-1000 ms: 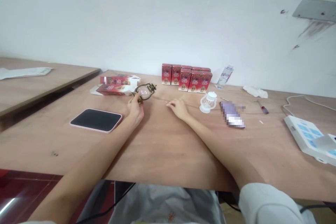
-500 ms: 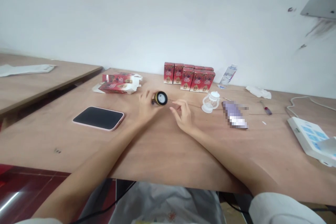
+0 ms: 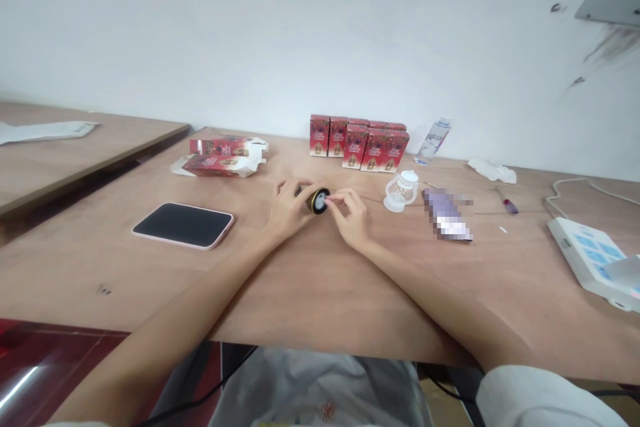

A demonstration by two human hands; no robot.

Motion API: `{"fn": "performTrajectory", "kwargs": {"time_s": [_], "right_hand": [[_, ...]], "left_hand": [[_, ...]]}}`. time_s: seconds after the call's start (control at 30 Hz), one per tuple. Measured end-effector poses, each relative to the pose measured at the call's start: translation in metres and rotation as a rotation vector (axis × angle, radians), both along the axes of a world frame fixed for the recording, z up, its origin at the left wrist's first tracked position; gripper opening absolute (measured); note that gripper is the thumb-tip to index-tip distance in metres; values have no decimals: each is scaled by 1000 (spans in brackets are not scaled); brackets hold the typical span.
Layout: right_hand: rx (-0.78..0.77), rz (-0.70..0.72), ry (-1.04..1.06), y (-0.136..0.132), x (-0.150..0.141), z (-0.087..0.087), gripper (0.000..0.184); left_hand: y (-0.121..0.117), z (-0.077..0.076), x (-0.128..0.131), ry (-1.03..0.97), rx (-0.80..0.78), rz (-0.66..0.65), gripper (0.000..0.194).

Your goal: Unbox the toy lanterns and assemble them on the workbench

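A small gold lantern (image 3: 317,201) with a black round base is held over the middle of the wooden table (image 3: 310,280), its base turned toward me. My left hand (image 3: 287,208) is wrapped round its body. My right hand (image 3: 350,214) pinches at the base with thumb and fingertips. A white lantern (image 3: 400,191) of the same shape lies on the table just to the right of my hands.
Several red boxes (image 3: 360,141) stand at the back by the wall, and opened red boxes (image 3: 223,156) lie at the back left. A dark tablet (image 3: 183,225) lies left. A plastic bottle (image 3: 433,141), a small screwdriver (image 3: 505,203) and a white device (image 3: 590,260) are to the right.
My left hand brought the gold lantern from the back left toward the middle and turned its base toward me. My right hand rose from the table and closed on the base.
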State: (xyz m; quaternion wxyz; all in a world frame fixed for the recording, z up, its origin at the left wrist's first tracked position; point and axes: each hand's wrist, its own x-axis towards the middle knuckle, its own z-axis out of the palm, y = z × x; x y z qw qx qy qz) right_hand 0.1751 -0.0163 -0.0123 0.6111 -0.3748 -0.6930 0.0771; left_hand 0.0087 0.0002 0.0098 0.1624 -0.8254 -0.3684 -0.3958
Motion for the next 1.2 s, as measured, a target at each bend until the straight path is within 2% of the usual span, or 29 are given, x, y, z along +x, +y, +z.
{"fn": "performTrajectory", "kwargs": {"time_s": [0.3, 0.37, 0.47, 0.53, 0.67, 0.73, 0.8, 0.93, 1.03, 1.2], "right_hand": [[-8, 18, -40, 3, 2, 2, 13], [-43, 13, -73, 4, 2, 1, 14], [-97, -8, -127, 6, 2, -1, 14], [-139, -42, -126, 10, 2, -2, 14], [-273, -106, -192, 31, 1, -2, 12], [-327, -136, -273, 48, -3, -1, 12], [-374, -170, -340, 65, -9, 0, 11], [-417, -179, -408, 86, -20, 0, 9], [-400, -143, -429, 87, -21, -4, 9], [-356, -101, -409, 74, -14, -8, 5]], "left_hand": [[2, 3, 1, 119, 261, 38, 27], [5, 3, 0, 169, 272, 11, 28], [13, 5, -8, 201, 189, 7, 30], [20, 9, -17, 104, 111, 98, 30], [33, 13, -40, -163, 21, 367, 34], [37, 10, -47, -225, -10, 422, 39], [40, 5, -51, -246, -49, 416, 43], [44, -5, -49, -197, -85, 317, 45], [44, -8, -45, -177, -57, 271, 43], [38, -8, -36, -123, -64, 209, 42]]}}
